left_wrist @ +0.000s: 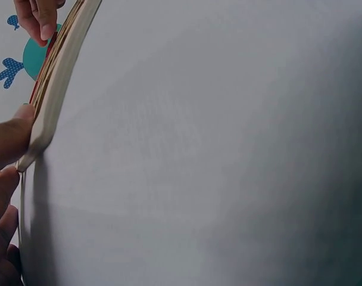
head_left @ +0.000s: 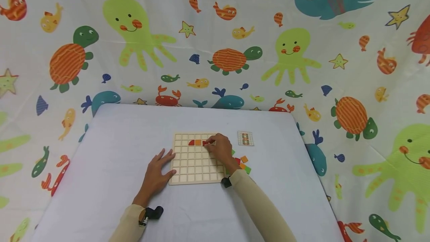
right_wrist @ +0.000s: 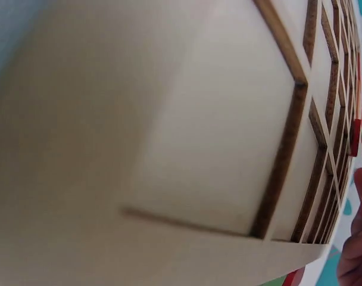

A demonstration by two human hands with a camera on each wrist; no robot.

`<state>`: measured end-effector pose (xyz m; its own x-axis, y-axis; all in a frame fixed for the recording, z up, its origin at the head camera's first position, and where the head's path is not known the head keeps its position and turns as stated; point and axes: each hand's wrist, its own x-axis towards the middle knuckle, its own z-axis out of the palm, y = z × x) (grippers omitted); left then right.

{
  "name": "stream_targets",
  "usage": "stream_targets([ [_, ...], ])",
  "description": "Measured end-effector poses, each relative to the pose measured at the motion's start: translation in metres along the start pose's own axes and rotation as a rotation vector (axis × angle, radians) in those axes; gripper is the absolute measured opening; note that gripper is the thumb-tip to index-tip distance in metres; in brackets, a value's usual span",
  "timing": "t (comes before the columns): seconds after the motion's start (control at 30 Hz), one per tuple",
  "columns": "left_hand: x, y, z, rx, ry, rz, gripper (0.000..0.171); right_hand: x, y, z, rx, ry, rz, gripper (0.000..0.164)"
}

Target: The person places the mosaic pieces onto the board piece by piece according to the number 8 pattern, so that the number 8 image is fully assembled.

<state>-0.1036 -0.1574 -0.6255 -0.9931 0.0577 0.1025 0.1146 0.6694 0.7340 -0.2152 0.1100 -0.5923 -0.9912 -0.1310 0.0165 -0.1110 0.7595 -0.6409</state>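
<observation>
A light wooden grid board [head_left: 193, 163] lies on the white-covered table. In its second row from the back sit a red piece with a rounded corner [head_left: 192, 143] and, beside it, an orange square tile [head_left: 198, 142]. My right hand [head_left: 220, 150] reaches over the board and pinches a red tile [head_left: 204, 143] right beside the orange one; the same red tile [right_wrist: 355, 138] shows at the far edge in the right wrist view. With fingers spread, my left hand [head_left: 156, 174] touches the board's left edge; its thumb [left_wrist: 14, 134] is at the rim in the left wrist view.
Right of the board lie several loose tiles, among them an orange one [head_left: 244, 158] and a green one [head_left: 248, 169], partly behind my right wrist. A small pattern card [head_left: 245, 138] with a coloured grid lies at the back right. A cloth with sea animals [head_left: 201, 47] hangs behind the table.
</observation>
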Motion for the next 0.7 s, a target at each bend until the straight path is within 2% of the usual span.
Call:
stream_targets([
  [0.3, -0.001, -0.001, 0.001, -0.003, -0.010, -0.004, 0.067, 0.004, -0.002, 0.006, -0.020, -0.025, 0.007, 0.011],
  [0.43, -0.001, -0.002, 0.002, -0.009, -0.013, -0.011, 0.067, 0.005, -0.002, 0.006, 0.009, -0.022, 0.021, 0.013],
  [0.7, 0.001, -0.003, 0.001, -0.001, 0.004, 0.001, 0.067, -0.001, 0.010, -0.016, 0.120, 0.005, 0.008, 0.016],
])
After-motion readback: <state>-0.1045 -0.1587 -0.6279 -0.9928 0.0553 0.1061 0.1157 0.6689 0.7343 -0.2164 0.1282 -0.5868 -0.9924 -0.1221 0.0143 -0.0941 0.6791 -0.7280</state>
